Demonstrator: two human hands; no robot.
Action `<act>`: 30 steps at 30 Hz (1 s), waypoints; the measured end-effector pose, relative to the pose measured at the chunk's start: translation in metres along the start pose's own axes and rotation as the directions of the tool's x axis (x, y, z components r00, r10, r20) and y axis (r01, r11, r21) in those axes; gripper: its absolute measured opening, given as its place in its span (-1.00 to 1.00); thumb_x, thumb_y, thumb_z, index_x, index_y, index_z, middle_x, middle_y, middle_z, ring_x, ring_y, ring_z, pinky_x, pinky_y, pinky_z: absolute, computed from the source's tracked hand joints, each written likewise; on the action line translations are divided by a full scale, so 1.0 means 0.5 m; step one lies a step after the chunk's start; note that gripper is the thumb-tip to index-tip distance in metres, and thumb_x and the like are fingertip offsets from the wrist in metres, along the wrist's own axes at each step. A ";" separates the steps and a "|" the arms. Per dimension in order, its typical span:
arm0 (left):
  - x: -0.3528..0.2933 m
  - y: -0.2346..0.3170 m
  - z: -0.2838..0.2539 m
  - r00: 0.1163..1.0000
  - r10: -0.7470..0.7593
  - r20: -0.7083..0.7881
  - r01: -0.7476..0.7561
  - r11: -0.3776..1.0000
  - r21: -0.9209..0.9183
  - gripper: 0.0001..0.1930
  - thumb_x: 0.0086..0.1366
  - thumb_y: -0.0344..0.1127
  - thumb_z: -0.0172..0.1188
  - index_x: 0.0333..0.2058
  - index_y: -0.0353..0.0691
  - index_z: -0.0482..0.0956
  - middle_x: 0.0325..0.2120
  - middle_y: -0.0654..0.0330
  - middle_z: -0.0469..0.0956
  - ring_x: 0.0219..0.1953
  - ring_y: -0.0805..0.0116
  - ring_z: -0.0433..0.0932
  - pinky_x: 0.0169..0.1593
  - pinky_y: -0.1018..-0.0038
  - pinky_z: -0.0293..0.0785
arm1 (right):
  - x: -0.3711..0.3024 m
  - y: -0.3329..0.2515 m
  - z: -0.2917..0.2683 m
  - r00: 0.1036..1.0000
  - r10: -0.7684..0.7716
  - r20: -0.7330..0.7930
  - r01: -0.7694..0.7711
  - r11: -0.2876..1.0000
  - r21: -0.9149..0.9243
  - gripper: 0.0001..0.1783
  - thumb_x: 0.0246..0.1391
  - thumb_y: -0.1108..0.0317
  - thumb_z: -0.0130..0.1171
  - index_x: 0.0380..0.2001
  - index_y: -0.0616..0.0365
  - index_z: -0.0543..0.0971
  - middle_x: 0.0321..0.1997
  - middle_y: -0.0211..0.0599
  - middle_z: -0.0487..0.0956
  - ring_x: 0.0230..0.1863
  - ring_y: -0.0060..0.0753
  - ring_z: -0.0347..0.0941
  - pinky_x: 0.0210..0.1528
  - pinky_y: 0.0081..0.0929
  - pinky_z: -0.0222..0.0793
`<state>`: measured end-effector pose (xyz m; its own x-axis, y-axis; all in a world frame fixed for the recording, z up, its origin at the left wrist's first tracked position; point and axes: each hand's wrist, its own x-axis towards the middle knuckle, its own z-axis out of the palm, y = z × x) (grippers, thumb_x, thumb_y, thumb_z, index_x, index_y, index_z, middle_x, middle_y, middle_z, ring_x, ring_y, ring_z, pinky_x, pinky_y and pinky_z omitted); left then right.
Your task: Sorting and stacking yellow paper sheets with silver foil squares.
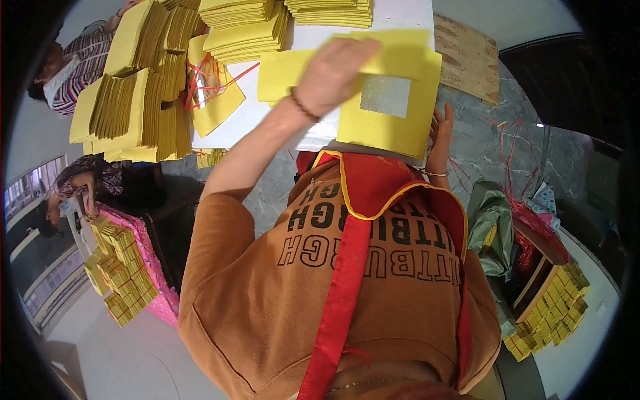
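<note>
A large yellow paper sheet with a silver square [385,96] lies at the table's front right corner. Across its upper left my left hand [333,75] reaches, a beaded bracelet on the wrist; its fingers are smeared by motion. Under that hand another yellow sheet [283,77] sticks out to the left. My right hand [440,137] is at the sheet's right edge, beside the table edge, with its fingers apart and raised. Part of its palm is hidden behind the sheet. Thick stacks of folded yellow paper [247,33] stand beyond my left hand.
More yellow stacks [133,113] crowd the table's left side, near red string [207,83] on yellow paper. A wooden board [467,57] lies to the right. Bundles [550,313] and a green bag [492,233] stand lower right. Two people are at the left, one beside a pink-covered table [157,280].
</note>
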<state>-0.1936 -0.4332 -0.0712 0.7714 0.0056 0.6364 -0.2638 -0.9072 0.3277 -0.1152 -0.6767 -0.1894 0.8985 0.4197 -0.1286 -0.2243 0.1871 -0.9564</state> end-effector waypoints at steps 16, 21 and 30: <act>-0.274 -0.124 -0.022 0.883 -0.327 0.337 0.191 0.905 0.380 -0.50 0.05 -0.37 0.06 0.05 -0.12 0.33 0.02 0.15 0.34 0.00 0.17 0.32 0.02 0.31 0.25 | -0.015 0.000 0.002 0.999 -0.043 0.008 0.043 0.939 -0.341 -0.47 0.12 0.28 -0.06 0.13 0.25 0.18 0.16 -0.10 0.22 0.11 -0.29 0.20 0.13 -0.45 0.09; -0.286 -0.091 -0.007 0.859 -0.341 0.381 0.150 0.880 0.451 -0.41 0.14 -0.02 0.03 0.11 -0.13 0.21 0.13 0.07 0.17 0.10 0.11 0.17 0.12 0.20 0.07 | -0.009 0.007 -0.022 0.953 -0.215 0.211 0.301 0.623 -0.722 -0.46 -0.01 0.30 0.09 0.08 0.14 0.29 0.12 0.01 0.23 0.13 -0.12 0.18 0.14 -0.35 0.09; -0.235 -0.070 -0.018 0.864 -0.334 0.377 0.138 0.877 0.460 -0.45 0.16 0.01 0.02 0.05 -0.19 0.30 0.08 0.06 0.23 0.08 0.13 0.19 0.10 0.15 0.04 | -0.019 -0.001 -0.008 0.958 -0.231 0.170 0.279 0.609 -0.743 -0.51 0.00 0.30 0.10 0.05 0.14 0.34 0.11 -0.07 0.26 0.15 -0.16 0.15 0.17 -0.37 0.06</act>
<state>-0.2799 -0.3983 -0.1512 0.9729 0.1492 0.1768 0.1419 -0.9884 0.0538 -0.1222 -0.6844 -0.1888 0.8483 0.5100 0.1421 0.3940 -0.4287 -0.8130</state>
